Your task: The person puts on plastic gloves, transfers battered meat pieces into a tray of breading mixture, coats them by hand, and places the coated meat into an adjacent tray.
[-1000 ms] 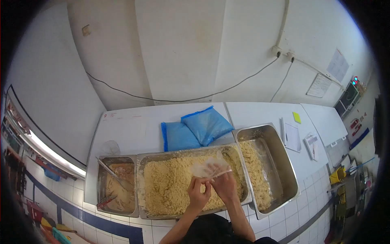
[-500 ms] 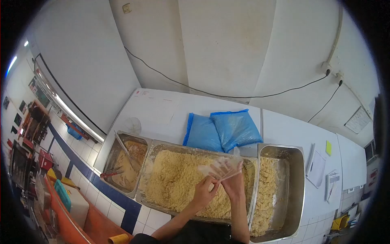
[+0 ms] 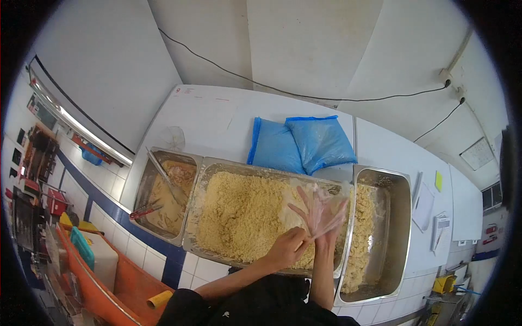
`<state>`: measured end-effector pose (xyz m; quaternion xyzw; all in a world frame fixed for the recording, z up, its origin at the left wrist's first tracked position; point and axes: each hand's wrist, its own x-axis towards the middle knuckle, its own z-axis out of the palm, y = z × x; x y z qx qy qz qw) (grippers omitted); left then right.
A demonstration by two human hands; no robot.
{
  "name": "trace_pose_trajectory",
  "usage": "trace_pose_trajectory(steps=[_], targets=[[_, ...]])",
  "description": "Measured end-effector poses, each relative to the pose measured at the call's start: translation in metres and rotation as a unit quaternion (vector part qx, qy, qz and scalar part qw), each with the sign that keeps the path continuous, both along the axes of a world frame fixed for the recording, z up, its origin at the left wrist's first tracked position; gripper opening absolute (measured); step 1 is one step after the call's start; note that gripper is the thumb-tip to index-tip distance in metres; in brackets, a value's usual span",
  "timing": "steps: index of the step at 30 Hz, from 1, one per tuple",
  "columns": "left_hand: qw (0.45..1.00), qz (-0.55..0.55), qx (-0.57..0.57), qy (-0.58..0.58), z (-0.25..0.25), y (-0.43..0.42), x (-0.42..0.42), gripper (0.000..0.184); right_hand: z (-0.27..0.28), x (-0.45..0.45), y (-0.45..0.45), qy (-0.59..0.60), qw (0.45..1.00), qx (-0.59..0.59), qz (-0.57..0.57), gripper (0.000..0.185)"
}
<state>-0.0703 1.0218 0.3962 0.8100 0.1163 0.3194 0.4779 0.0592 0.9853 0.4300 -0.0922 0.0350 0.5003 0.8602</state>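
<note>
A clear plastic glove (image 3: 322, 204) covers my right hand (image 3: 323, 216), whose fingers are spread wide inside it. With closed fingers, my left hand (image 3: 289, 247) pinches the glove's edge near the right wrist. Both hands are above a large metal pan (image 3: 191, 228) filled with pale yellow crumbs (image 3: 239, 212). Some white powder or pale material shows beside the gloved fingers.
At left, a smaller pan (image 3: 142, 190) holds batter, a long metal utensil and red-handled tongs (image 3: 144, 212). To the right stands a deep pan (image 3: 399, 228) partly filled with crumbs. Two blue bags (image 3: 321, 141), papers (image 3: 424, 209) and a calculator-like device (image 3: 441, 231) lie behind.
My right hand has pushed further into the glove, and its fingers have spread. My left hand has moved slightly right, still pinching the edge. The view has tilted downward.
</note>
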Motion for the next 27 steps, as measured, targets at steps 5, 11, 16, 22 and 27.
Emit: trace_pose_trajectory(steps=[5, 11, 16, 22, 27], targets=[[0.999, -0.047, -0.003, 0.001, -0.009, -0.004, 0.000, 0.016, -0.024, -0.005, -0.029, -0.125, 0.992, -0.033, -0.006, 0.083], [0.972, -0.148, -0.008, 0.184, -0.011, 0.005, -0.008, 0.017, -0.030, -0.010, -0.038, -0.292, 0.917, -0.255, -0.090, 0.081], [0.998, 0.050, -0.042, -0.012, 0.024, 0.054, -0.009, 0.020, -0.020, -0.023, -0.047, -0.164, 0.984, -0.071, -0.019, 0.101], [0.977, -0.051, -0.194, 0.072, 0.011, 0.074, 0.009, 0.019, -0.027, -0.017, -0.057, -0.167, 0.981, -0.042, 0.094, 0.104], [0.986, 0.019, -0.162, 0.034, 0.027, 0.060, 0.025, 0.013, -0.034, -0.001, -0.078, -0.183, 0.979, -0.039, 0.079, 0.101]])
